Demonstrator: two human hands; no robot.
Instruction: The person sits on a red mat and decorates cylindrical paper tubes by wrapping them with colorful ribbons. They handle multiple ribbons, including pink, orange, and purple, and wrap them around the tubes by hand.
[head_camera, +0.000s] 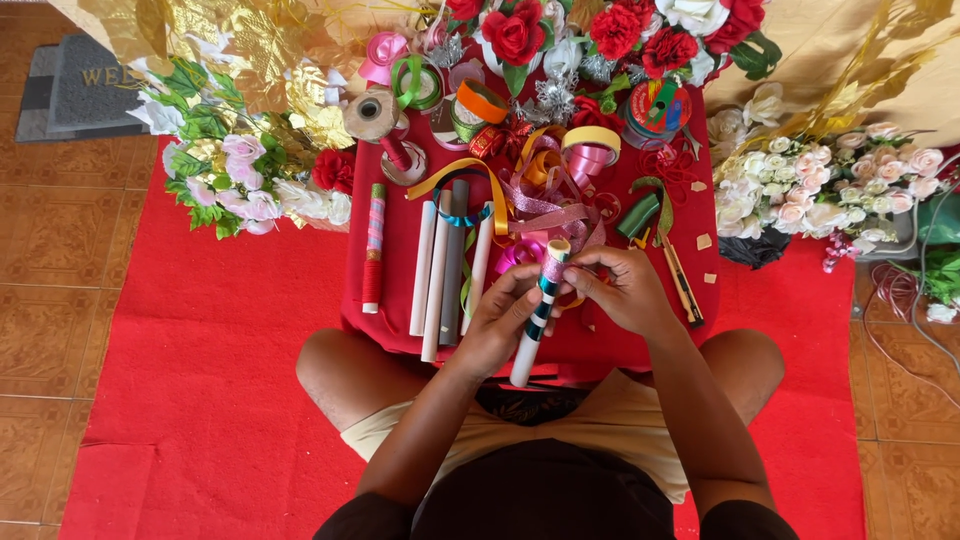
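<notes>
Both hands grip a striped tube.
Left hand (497, 318) and right hand (620, 290) closed around the tube (537, 315) above the red surface (400, 250).

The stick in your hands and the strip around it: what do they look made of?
The stick looks like a white paper or plastic tube, matte; which one is unclear. The green strip spiralling around it seems glossy ribbon or tape. Left hand and right hand both hold it.

— Any room near the front edge of the red tabletop (400, 330)?
— Open at its front left corner only. Blocked behind by white tubes (437, 270), ribbon spools (480, 105); flowers (830, 185) crowding the right edge.
</notes>
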